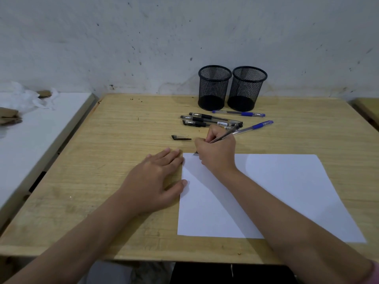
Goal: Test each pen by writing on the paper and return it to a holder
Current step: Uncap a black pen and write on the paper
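A white sheet of paper (287,191) lies on the wooden table (123,140). My right hand (217,150) grips a pen (224,135) with its tip at the paper's top left corner. My left hand (158,177) lies flat on the table, its fingertips and thumb at the paper's left edge. A black pen cap (180,137) lies just beyond my hands. Three black pens (209,120) and two blue pens (240,113) (256,126) lie in front of two black mesh holders (214,87) (247,88), which look empty.
A white surface (30,130) with crumpled tissue and brown paper scraps adjoins the table on the left. A wall stands right behind the holders. Another wooden table edge (367,107) shows at the far right.
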